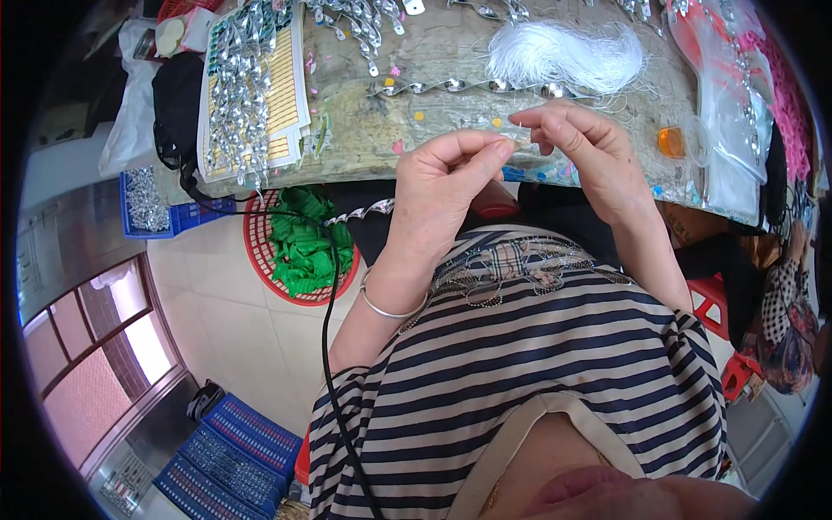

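Just beyond the near edge of the table, my two hands are raised close together. My left hand (438,191) is closed, thumb and forefinger pressed in a pinch. With its fingers bent, my right hand (598,160) also pinches at the tips. Whatever is between the fingers is too fine to name. A bundle of white thread (563,56) lies past my hands. In front of it stretches a twisted silver strip (418,87), its right end by the thread. Several silver spiral ornaments (238,95) lie over a card with yellow strips (288,108) at the left.
The worn table (355,130) carries an orange round piece (670,142) and a clear plastic bag (724,121) at right. Below left are a red basket (253,234) of green pieces and a blue tray (178,219). A black cable (327,321) runs past my left arm. Another person's sleeve (776,303) shows far right.
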`<action>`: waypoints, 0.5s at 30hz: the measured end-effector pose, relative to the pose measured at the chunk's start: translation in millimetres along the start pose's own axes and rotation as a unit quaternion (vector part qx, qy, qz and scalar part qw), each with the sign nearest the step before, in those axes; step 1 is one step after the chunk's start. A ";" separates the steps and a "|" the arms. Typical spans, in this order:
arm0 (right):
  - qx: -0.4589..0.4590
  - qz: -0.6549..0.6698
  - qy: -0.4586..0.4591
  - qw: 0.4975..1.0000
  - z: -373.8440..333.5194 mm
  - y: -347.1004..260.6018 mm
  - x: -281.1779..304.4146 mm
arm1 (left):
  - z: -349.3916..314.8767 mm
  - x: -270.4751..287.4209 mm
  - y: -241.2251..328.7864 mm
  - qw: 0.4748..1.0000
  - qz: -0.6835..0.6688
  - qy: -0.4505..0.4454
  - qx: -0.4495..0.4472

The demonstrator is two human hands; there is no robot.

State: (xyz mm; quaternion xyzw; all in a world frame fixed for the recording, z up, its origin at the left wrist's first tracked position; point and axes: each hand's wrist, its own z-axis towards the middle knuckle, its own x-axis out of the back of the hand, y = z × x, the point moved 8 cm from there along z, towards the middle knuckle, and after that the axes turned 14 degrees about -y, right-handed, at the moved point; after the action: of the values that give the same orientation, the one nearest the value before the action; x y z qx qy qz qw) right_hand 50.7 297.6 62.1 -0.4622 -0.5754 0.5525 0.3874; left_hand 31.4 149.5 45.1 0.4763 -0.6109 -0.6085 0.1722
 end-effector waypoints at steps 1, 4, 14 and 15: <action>-0.007 0.000 -0.002 1.000 -0.1 0.6 -0.7 | -0.5 0.0 -0.7 1.000 -0.008 0.003 0.004; -0.012 0.009 0.004 1.000 -0.7 2.3 -0.5 | -0.5 1.2 -0.7 1.000 0.013 0.004 -0.019; 0.045 -0.150 0.000 0.988 4.6 -13.8 -3.4 | -2.8 1.3 -1.9 1.000 0.011 -0.013 0.011; 0.093 -0.272 0.001 0.958 4.2 -27.4 -7.7 | -2.3 2.7 -3.6 1.000 0.012 -0.017 0.013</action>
State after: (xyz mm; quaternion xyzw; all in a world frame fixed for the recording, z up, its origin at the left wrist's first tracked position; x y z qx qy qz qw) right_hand 45.9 290.1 89.4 -0.2511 -0.6252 0.4770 0.5644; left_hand 33.2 146.7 41.3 0.4604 -0.6277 -0.6063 0.1627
